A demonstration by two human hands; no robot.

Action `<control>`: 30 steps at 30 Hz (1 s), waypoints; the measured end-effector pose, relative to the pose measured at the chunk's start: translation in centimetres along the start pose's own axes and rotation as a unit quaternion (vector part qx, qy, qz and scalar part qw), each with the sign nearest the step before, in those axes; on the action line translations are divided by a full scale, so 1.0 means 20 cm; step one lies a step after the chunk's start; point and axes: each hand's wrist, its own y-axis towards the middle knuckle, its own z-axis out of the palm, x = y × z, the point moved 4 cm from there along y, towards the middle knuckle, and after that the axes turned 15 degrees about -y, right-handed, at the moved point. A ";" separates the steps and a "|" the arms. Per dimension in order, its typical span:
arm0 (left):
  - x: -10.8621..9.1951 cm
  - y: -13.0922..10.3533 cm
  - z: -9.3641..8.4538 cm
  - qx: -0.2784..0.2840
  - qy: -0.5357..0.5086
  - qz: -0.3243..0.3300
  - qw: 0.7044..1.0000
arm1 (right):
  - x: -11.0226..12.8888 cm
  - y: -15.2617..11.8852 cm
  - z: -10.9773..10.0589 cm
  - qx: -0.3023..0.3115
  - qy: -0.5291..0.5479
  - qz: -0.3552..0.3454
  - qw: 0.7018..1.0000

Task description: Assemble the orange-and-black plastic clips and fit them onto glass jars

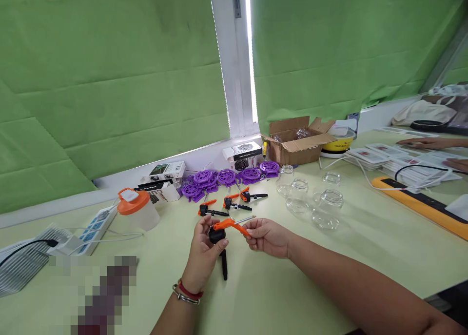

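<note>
My left hand (204, 257) is closed around the round black body (217, 235) of a small black-and-orange device. A black handle (224, 266) hangs down from it. On top lies the device's orange lever (227, 223), and a thin metal rod (245, 219) points right. My right hand (268, 237) pinches the lever's right end between thumb and fingers. Just behind my hands lie similar black-and-orange devices (237, 206) with black handles. Several purple wheel-shaped parts (226, 177) are heaped beyond those.
Clear jars (297, 201) stand to the right, before an open cardboard box (296, 152). An orange-lidded cup (148, 215) and a power strip (97, 230) are at left. Printed boxes (243, 151) sit by the wall. Another person's hands (420, 143) rest near cards at far right.
</note>
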 end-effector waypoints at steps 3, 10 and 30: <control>0.00 -0.01 0.03 0.031 0.026 -0.001 0.999 | -0.02 -0.01 0.02 -0.001 -0.012 0.010 1.000; 0.00 -0.03 0.06 0.080 0.006 -0.044 0.996 | 0.00 -0.01 0.02 -0.006 -0.029 -0.003 1.000; -0.03 0.03 -0.12 -0.140 -0.168 -0.024 0.975 | 0.05 0.16 -0.10 -0.279 -0.466 -0.056 0.838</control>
